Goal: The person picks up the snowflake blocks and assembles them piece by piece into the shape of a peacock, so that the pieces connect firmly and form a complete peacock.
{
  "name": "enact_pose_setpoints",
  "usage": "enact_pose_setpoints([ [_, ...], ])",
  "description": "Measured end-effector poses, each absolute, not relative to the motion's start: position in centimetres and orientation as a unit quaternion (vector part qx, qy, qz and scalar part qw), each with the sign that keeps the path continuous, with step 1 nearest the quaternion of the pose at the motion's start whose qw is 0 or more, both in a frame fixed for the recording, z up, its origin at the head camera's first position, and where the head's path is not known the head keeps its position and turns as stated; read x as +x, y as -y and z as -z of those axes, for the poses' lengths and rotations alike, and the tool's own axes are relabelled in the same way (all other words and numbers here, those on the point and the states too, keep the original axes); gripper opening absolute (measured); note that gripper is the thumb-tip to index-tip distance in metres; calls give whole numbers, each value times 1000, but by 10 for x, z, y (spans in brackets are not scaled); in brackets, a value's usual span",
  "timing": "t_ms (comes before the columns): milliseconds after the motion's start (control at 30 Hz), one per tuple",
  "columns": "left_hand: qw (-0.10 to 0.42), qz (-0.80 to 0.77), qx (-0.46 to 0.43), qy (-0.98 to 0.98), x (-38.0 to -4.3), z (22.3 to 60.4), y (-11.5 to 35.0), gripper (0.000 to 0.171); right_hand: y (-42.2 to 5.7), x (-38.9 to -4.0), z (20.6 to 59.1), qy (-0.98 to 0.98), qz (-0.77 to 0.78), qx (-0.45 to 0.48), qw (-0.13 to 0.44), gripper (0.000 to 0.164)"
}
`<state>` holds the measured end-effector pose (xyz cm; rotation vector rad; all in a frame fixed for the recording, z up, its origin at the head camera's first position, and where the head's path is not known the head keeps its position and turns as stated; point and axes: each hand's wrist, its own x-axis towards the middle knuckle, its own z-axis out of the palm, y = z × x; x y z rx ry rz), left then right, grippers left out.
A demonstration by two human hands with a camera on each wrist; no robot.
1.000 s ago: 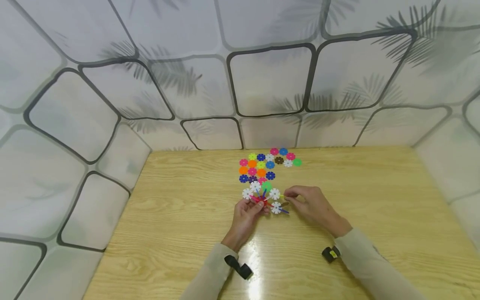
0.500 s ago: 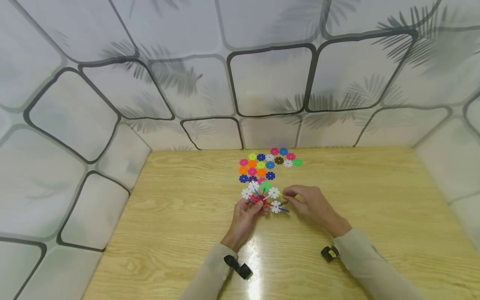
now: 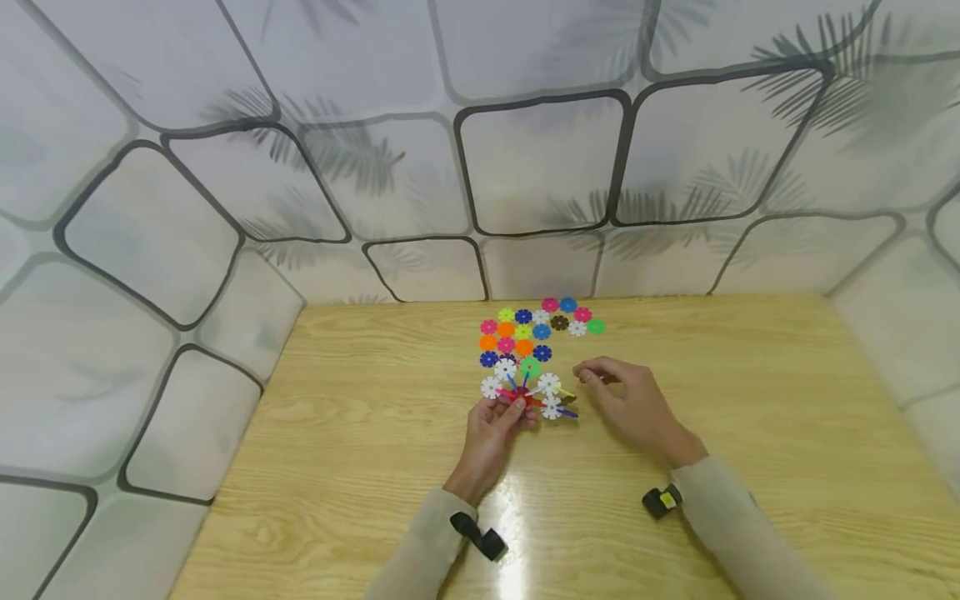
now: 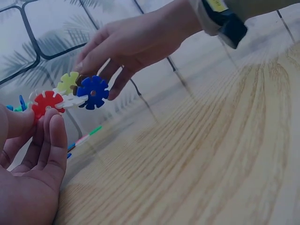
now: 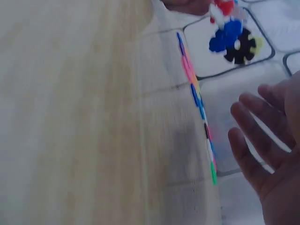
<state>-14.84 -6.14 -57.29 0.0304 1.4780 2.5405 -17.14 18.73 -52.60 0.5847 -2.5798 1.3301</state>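
My left hand (image 3: 491,437) pinches a red snowflake-shaped building disc (image 4: 46,103) between thumb and fingers. Slotted onto it are more notched discs pointing outward: white discs (image 3: 549,383), a green disc (image 3: 529,367) and others. On the cluster's right side sit a yellow disc (image 4: 69,80), a blue disc (image 4: 93,93) and a dark brown disc (image 5: 241,47). Just right of the cluster, my right hand (image 3: 637,404) hovers with loosely bent fingers and nothing in them. The right wrist view shows its fingers (image 5: 251,159) apart from the discs.
Behind the cluster, loose discs in many colours lie flat in rows on the wooden table (image 3: 360,417). A curved line of them, ending in a green disc (image 3: 596,327), runs toward the patterned back wall (image 3: 540,167).
My right hand has let go of the yellow disc at the cluster's right side and drawn slightly up and right. The cluster has tilted a little in my left hand.
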Motion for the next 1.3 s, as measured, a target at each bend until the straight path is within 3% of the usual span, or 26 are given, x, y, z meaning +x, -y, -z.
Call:
enact_pose_setpoints([
  [367, 99, -857, 16, -506, -147, 568, 59, 20, -194, -243, 537, 952, -294, 89, 4, 61],
  [567, 100, -857, 8, -506, -146, 566, 57, 19, -194, -251, 532, 955, -292, 48, -27, 48],
  [733, 102, -856, -3, -506, -147, 567, 58, 16, -198, -238, 523, 935, -348, 40, -59, 33],
  [933, 96, -857, -12, -507, -149, 566, 59, 15, -201, -220, 522, 923, -369, 52, -93, 29],
  [1100, 99, -858, -16, -504, -150, 568, 59, 15, -198, -202, 523, 909, -400, 84, -83, 18],
  [1300, 94, -858, -12, -505, -148, 568, 58, 17, -194, -183, 523, 888, -442, 121, -32, 8],
])
